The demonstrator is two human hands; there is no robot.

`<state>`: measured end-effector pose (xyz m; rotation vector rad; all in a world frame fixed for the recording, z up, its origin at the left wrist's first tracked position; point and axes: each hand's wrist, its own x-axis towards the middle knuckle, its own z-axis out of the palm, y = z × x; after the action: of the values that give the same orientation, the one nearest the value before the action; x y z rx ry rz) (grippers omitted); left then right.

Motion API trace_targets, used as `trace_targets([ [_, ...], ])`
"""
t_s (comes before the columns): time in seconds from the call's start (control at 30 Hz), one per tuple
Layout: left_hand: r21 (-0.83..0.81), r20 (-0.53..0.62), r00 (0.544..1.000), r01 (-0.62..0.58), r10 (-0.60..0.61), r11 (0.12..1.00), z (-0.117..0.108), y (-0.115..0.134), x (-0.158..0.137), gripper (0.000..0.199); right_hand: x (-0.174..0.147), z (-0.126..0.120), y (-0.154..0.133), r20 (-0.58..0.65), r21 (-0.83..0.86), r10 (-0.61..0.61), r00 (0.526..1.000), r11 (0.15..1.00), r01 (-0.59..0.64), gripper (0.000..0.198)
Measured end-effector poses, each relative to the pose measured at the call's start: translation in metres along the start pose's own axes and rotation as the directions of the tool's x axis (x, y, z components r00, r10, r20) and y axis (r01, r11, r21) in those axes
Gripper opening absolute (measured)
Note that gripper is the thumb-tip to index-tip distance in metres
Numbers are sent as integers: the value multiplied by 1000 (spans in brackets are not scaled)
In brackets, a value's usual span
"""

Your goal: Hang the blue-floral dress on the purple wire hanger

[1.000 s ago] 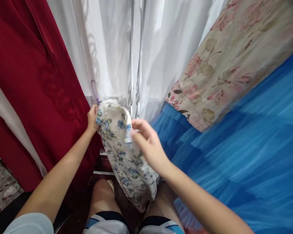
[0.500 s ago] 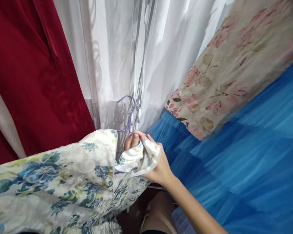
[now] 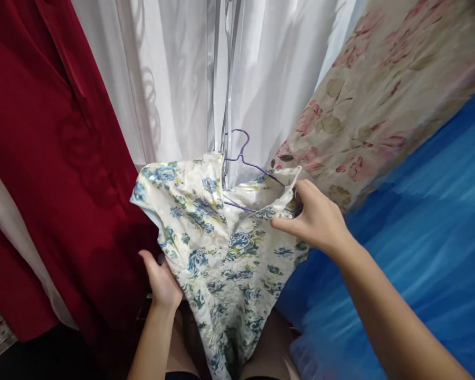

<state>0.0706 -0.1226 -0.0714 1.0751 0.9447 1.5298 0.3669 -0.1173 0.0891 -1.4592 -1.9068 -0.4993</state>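
A white sleeveless dress [image 3: 245,279] with blue flowers and green leaves hangs upright in front of me, its neckline facing up. A thin purple hanger [image 3: 247,161] runs through its neck, with the hook sticking out above. My right hand [image 3: 319,216] grips the right shoulder edge, thumb on the front and fingers partly hidden behind the cloth. My left hand [image 3: 164,279] touches the left side of the dress below the armhole. Its thumb stands apart from the cloth, and its other fingers are mostly hidden behind the dress.
Red cloth [image 3: 63,158] hangs on the left. White curtains [image 3: 178,79] with a thin metal stand [image 3: 221,79] are straight ahead. On the right hang a beige floral garment [image 3: 352,126] and blue tulle [image 3: 427,248]. My legs show below the dress.
The dress has swung from lying out to the left to hanging upright before me. My right hand has moved right, along the shoulder, and my left hand has come to the dress's left side.
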Motion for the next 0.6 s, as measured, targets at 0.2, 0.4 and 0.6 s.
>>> trace_targets([
  [0.2,-149,-204,962,154,-183,977,-8,-29,-34,74,0,1,8,90,58,-221,971,975,217,70],
  [0.4,-267,-310,894,247,-325,932,8,-61,-40,53,-69,10,-16,-96,455,-204,974,861,225,49],
  [0.6,-182,-305,926,173,-223,968,15,-68,-49,53,-127,85,-70,531,684,71,845,553,-476,32],
])
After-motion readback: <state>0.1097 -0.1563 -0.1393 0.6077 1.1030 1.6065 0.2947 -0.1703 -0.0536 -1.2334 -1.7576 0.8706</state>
